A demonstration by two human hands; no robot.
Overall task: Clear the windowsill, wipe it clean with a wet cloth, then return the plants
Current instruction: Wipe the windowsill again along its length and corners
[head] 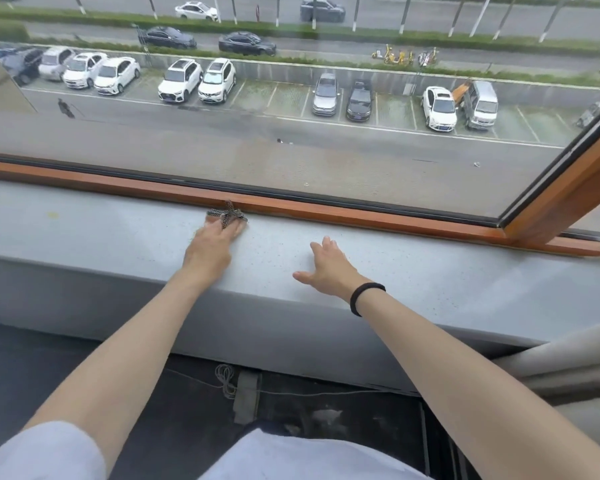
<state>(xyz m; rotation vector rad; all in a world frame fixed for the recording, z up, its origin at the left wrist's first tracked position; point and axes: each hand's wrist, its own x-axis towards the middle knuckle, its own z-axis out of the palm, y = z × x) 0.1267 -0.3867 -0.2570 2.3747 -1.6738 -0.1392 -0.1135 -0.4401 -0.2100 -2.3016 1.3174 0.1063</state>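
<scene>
You are at the wiping step. Your left hand [211, 242] presses the cloth [227, 216] flat at 12 o'clock on the windowsill [430, 268], against the window frame [326, 211]. Your right hand [329, 266] rests open, empty. No plants show. Next, sweep toward 3 o'clock.

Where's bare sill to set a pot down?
The grey speckled windowsill is bare right of the right hand up to the wooden window frame, and left of the left hand. Only busy spot: the patterned cloth under it.
</scene>
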